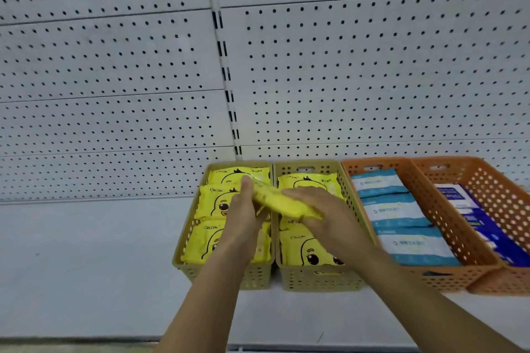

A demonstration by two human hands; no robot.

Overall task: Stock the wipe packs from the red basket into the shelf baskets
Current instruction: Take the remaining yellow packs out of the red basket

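Both hands hold one yellow wipe pack [279, 200] tilted above two tan shelf baskets. My left hand [243, 209] grips its upper left end over the left tan basket [183, 241], which is filled with yellow duck-print packs. My right hand [321, 212] lies over the pack's lower right end, above the right tan basket [348, 195], which also holds yellow packs. The red basket is out of view.
To the right stand two orange baskets: the nearer orange basket [430, 203] holds light-blue and white packs, the far orange basket [504, 195] dark-blue ones. White pegboard [344, 66] backs the grey shelf [86, 266], whose front edge runs along the bottom.
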